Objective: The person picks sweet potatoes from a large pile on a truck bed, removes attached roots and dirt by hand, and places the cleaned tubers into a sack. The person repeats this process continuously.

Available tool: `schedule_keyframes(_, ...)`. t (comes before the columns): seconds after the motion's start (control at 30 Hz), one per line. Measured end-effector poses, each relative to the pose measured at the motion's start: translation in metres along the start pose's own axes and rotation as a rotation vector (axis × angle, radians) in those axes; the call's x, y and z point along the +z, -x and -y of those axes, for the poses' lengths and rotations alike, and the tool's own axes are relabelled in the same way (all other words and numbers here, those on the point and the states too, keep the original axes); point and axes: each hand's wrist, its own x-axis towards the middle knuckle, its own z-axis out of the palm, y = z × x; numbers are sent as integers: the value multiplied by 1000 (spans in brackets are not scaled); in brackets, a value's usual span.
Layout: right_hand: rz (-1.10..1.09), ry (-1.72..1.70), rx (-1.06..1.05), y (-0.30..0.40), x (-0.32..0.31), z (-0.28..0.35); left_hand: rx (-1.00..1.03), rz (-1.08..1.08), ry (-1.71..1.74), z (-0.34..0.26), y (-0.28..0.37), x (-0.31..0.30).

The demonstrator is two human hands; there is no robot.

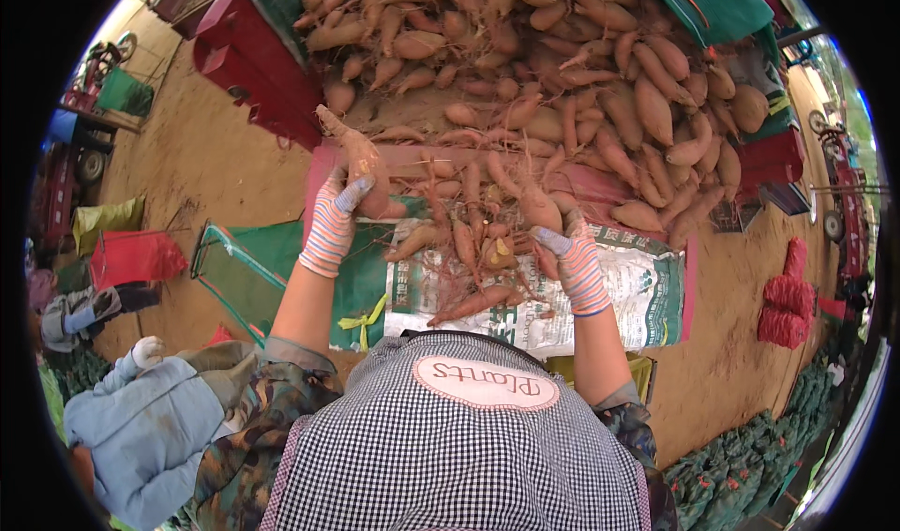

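Observation:
My left hand, in a striped glove, grips a long sweet potato with a tapering neck, held upright over the left end of the pink board. In my right hand, gloved the same way, is a rooty sweet potato; the palm side and part of the fingers are hidden. Between the hands lie several thin, rooty sweet potatoes and a broken piece with yellow flesh, on a white and green printed woven sack. A large heap of sweet potatoes fills the cart bed beyond.
Red cart side panels flank the heap. A green bag on a metal frame stands left, with a red bag farther out. A co-worker in blue bends at lower left. Red mesh sacks and green filled sacks are at right.

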Motion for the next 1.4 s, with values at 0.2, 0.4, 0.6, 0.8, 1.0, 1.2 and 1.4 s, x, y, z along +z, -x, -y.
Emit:
schedule_keyframes(0.2,46,-61,37,9,20,8,122,-134,297,-25,40,-100)
schedule_keyframes(0.4,89,63,86,25,49,8,218,-732,678,-53,75,-211)
schedule_keyframes(0.6,199,150,86,48,82,-22,-174,52,-168,38,79,-82)
schedule_keyframes(0.8,222,304,178,66,101,-61,-108,253,-413,75,66,69)
schedule_keyframes(1.0,250,423,332,62,82,-38,486,521,-1105,69,44,99)
schedule_keyframes(1.2,255,267,90,64,84,-20,-447,305,359,61,43,121)
schedule_keyframes(1.4,129,-853,531,65,69,-27,-523,-6,556,53,13,127)
